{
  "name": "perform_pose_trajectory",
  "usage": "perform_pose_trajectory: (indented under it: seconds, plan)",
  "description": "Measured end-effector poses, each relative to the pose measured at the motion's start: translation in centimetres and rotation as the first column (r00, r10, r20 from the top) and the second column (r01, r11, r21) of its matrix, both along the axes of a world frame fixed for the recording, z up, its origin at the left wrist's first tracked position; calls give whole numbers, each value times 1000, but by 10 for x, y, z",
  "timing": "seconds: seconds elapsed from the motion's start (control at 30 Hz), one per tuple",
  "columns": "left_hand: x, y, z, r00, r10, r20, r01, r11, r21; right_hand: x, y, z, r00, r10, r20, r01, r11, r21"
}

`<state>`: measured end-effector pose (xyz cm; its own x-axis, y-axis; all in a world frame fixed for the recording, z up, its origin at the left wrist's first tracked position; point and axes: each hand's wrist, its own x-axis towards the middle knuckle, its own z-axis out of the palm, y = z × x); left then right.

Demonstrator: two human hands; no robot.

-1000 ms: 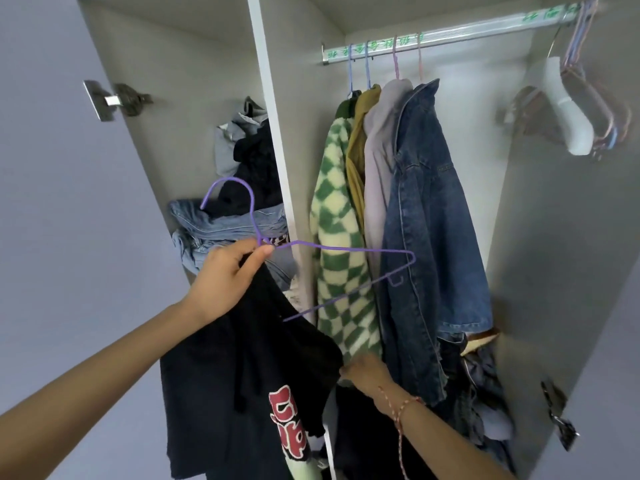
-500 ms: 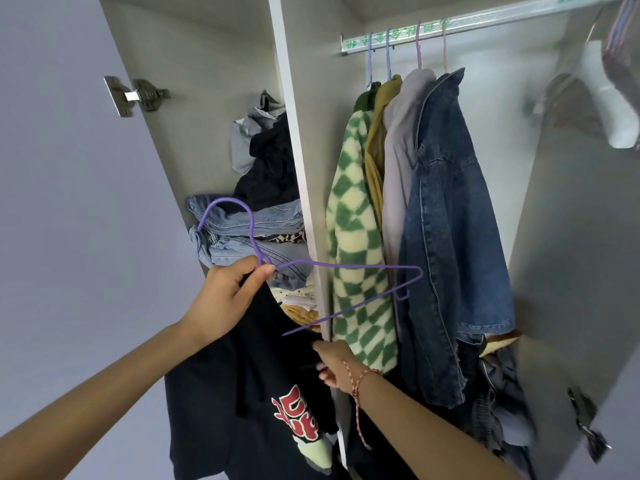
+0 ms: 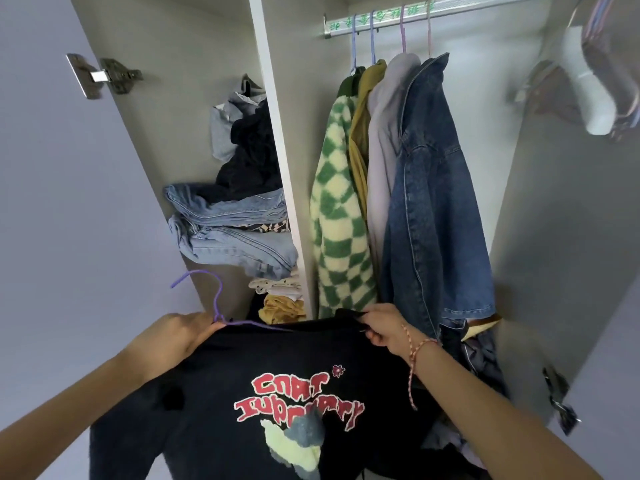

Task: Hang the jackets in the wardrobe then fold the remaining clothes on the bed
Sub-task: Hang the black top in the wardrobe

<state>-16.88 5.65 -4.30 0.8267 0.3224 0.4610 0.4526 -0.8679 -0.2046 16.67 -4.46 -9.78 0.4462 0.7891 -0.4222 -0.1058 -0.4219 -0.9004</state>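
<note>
Left hand (image 3: 176, 336) pinches purple hanger (image 3: 216, 299) neck; right hand (image 3: 384, 327) grips black jacket (image 3: 277, 393) shoulder. Rail (image 3: 433, 10) lies well above, hook upright.

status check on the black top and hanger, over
Left grip holds purple hanger at its neck. Right grip pinches black top at the shoulder. Not on rail yet; four jackets hang at its left end.

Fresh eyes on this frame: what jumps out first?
The black garment with red lettering fills the bottom centre, held up between the left hand, which grips a purple hanger below its hook, and the right hand, which pinches the garment's top edge. Behind, four garments hang on the rail, green checked jacket leftmost, denim jacket rightmost.
</note>
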Motion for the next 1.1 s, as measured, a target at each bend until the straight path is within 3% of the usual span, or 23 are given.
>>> perform_pose_trajectory:
  seconds: [0.1, 0.17, 0.23, 0.33, 0.5, 0.57, 0.6, 0.63, 0.67, 0.7, 0.77, 0.87, 0.97, 1.03, 1.1]
  plan:
    - [12, -6, -11, 982, -32, -187, 52, 993, 101, 8, -13, 20, 941, 95, 324, -100, 995, -4]
    - [27, -14, -18, 976, 27, -215, 4, 990, 142, 6, -22, 37, 860, 186, 474, -207, 978, -9]
    - [44, -21, -21, 988, 96, -118, -77, 984, 158, -7, -29, 55, 798, 275, 536, -318, 948, -13]
    - [77, -32, -14, 976, 190, 108, -185, 981, -57, -34, -36, 69, 770, 366, 523, -429, 903, -1]
    - [96, -47, 5, 942, 114, 315, -78, 989, -126, -45, -52, 72, 541, 531, 653, -651, 756, -76]
    - [95, -50, 16, 928, 35, 370, 1, 995, -97, -33, -56, 77, 548, 363, 753, -599, 799, 51]
    - [94, -52, 22, 916, -4, 401, 48, 994, -99, -27, -56, 79, 489, 161, 857, -528, 837, 143]
    - [94, -54, 27, 903, -45, 426, 95, 991, -97, -20, -55, 80, 373, -26, 928, -488, 844, 220]
    - [95, -55, 31, 893, -86, 442, 137, 987, -85, -14, -54, 81, 283, -141, 949, -484, 833, 269]
    - [96, -57, 35, 886, -123, 447, 166, 984, -58, -9, -53, 83, 267, -176, 947, -492, 821, 291]
    - [98, -57, 40, 883, -177, 434, 195, 981, 5, -2, -54, 90, 357, -85, 930, -513, 814, 272]
    - [104, -57, 40, 900, -215, 380, 211, 976, 52, -9, -64, 97, 405, 265, 875, -612, 790, 44]
    - [121, -61, 33, 903, -253, 347, 251, 967, 50, -35, -74, 87, 629, 337, 701, -641, 735, 221]
    - [127, -62, 26, 913, -252, 321, 249, 967, 52, -47, -79, 86, 794, 308, 525, -540, 755, 372]
    - [123, -61, 22, 937, -180, 299, 209, 976, -68, -44, -82, 92, 896, 220, 387, -395, 792, 465]
